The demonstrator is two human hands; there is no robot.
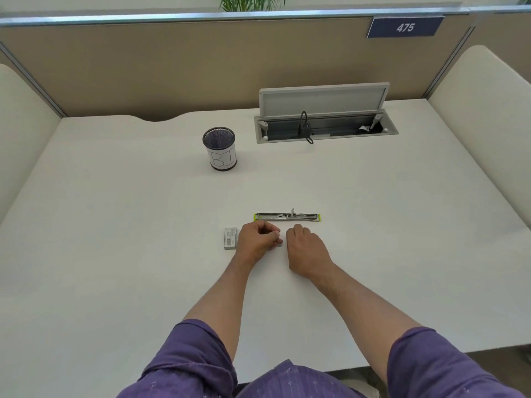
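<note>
An opened-out stapler [287, 216], bright metal with yellow-green ends, lies flat across the white desk [402, 225]. Just in front of it are both my hands. My left hand [258, 241] has its fingers curled, thumb and fingertips pinched together on something small and pale that looks like a strip of staples [278, 233]. My right hand [307, 248] rests on the desk beside it, knuckles up and fingers curled under, with nothing visible in it. A small grey staple box [230, 238] lies flat to the left of my left hand.
A black mesh pen cup [219, 149] with a paper label stands further back on the left. An open cable hatch [324, 126] with a black plug sits at the back right. Beige partitions wall in the desk.
</note>
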